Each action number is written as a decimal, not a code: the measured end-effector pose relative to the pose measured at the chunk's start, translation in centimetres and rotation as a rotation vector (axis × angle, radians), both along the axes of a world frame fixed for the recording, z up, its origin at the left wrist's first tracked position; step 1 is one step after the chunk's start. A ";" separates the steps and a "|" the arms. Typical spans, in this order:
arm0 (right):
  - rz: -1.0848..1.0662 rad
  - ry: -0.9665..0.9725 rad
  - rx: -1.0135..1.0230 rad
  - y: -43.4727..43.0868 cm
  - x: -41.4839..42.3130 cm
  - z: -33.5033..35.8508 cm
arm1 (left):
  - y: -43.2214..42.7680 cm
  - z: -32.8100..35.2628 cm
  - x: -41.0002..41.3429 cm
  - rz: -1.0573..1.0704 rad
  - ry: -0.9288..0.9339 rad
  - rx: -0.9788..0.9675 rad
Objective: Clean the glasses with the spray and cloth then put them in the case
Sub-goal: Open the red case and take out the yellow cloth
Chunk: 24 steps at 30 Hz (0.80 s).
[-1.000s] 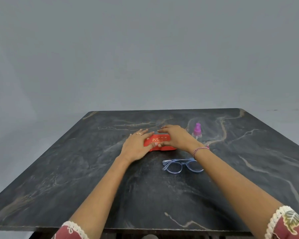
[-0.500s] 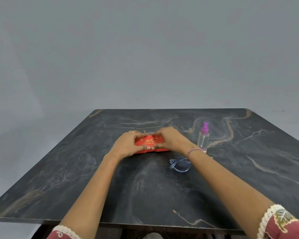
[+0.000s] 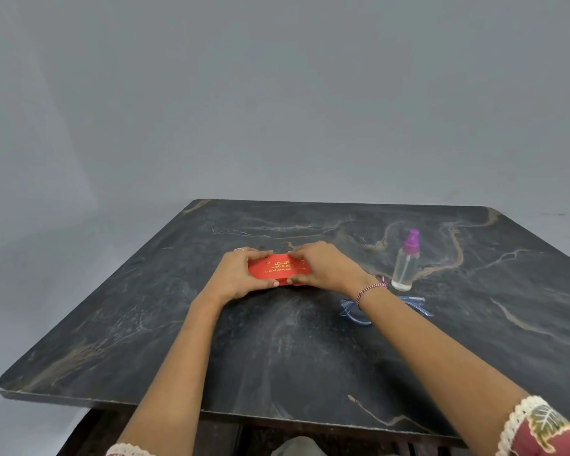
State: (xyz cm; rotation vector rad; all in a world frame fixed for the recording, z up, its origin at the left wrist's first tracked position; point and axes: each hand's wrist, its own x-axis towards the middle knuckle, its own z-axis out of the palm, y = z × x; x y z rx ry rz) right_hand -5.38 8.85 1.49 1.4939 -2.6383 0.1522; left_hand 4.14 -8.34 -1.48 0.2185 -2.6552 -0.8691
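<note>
Right forearm (image 3: pixel 408 324) hides glasses (image 3: pixel 352 311), seemingly folded.

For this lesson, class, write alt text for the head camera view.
Both hands, left hand and right hand, grip a red case on a dark marble table. Blue glasses lie under the right forearm, beside an upright spray bottle.

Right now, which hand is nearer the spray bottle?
Right. The right hand holds the red case on the side towards the spray bottle; the left hand grips the case's far end.
</note>
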 end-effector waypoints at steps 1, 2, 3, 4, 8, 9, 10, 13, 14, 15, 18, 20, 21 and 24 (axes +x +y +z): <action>0.006 0.021 0.004 -0.1 0.2 -0.1 | -0.1 0.0 0.0 0.001 0.001 -0.005; 0.013 0.044 0.013 -0.1 0.3 -0.2 | -0.2 0.0 0.0 0.001 -0.001 -0.009; 0.019 0.065 0.025 -0.2 0.4 -0.3 | -0.2 -0.1 0.0 -0.001 -0.003 -0.011; 0.023 0.082 0.040 -0.2 0.6 -0.4 | -0.3 -0.1 0.1 -0.005 -0.003 -0.014; 0.037 0.165 0.124 -0.5 0.8 -0.6 | -0.3 -0.1 0.2 -0.014 -0.007 -0.036; 0.040 0.174 0.142 -0.5 0.9 -0.6 | -0.3 -0.2 0.2 -0.016 -0.010 -0.042; 0.041 0.177 0.159 -0.5 0.9 -0.6 | -0.2 -0.2 0.2 -0.015 -0.013 -0.044; 0.048 0.173 0.183 -0.5 0.7 -0.4 | -0.2 -0.2 0.1 -0.018 -0.010 -0.048; 0.047 0.167 0.174 -0.4 0.6 -0.3 | -0.2 -0.1 0.1 -0.019 -0.007 -0.049; 0.051 0.163 0.167 -0.4 0.4 -0.2 | -0.1 -0.1 0.1 -0.019 -0.007 -0.049; 0.071 0.157 0.162 -0.4 -0.2 0.1 | -0.3 -0.2 0.2 -0.015 -0.010 -0.030; 0.076 0.145 0.154 -0.5 -0.4 0.1 | -0.4 -0.4 0.3 0.011 0.018 0.020; 0.074 0.139 0.150 -0.6 -0.5 0.1 | -0.4 -0.5 0.4 0.033 0.033 0.057; 0.066 0.104 0.132 -0.6 -0.6 0.0 | -0.5 -0.6 0.6 0.083 0.032 0.194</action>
